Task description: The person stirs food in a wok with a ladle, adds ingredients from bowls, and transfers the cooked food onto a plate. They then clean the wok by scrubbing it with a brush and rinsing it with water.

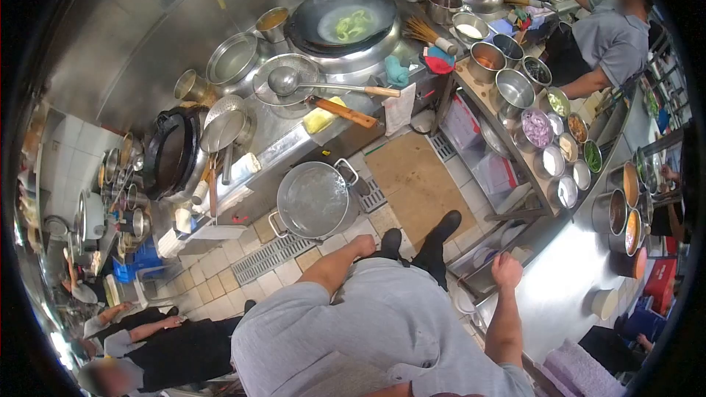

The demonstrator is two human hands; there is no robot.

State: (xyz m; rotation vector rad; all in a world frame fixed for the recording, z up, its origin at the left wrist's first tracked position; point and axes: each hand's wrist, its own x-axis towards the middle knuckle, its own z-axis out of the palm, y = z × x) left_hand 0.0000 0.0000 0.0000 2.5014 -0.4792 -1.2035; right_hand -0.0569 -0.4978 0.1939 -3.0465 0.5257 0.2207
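My left hand (361, 246) is loosely closed in front of my body, beside my dark boots. Nothing shows in it. Just beyond it stands a large steel pot (312, 202) with two loop handles and cloudy liquid, on the tiled floor, apart from my hand. My right hand (507, 270) makes a fist by the edge of the steel counter (544, 250), with no object visible in it. Ahead, a wok (346, 15) holds green vegetables in steaming liquid. A ladle (294, 81) rests across a round strainer (268, 88), near an orange-brown wooden handle (346, 112).
A brown mat (419, 184) and drain grates (272, 257) lie on the floor. Several ingredient bowls (537, 126) line the right-hand shelf. One co-worker (603, 40) stands at the upper right; others (184, 345) are at lower left. A dark wok (176, 151) sits on the left.
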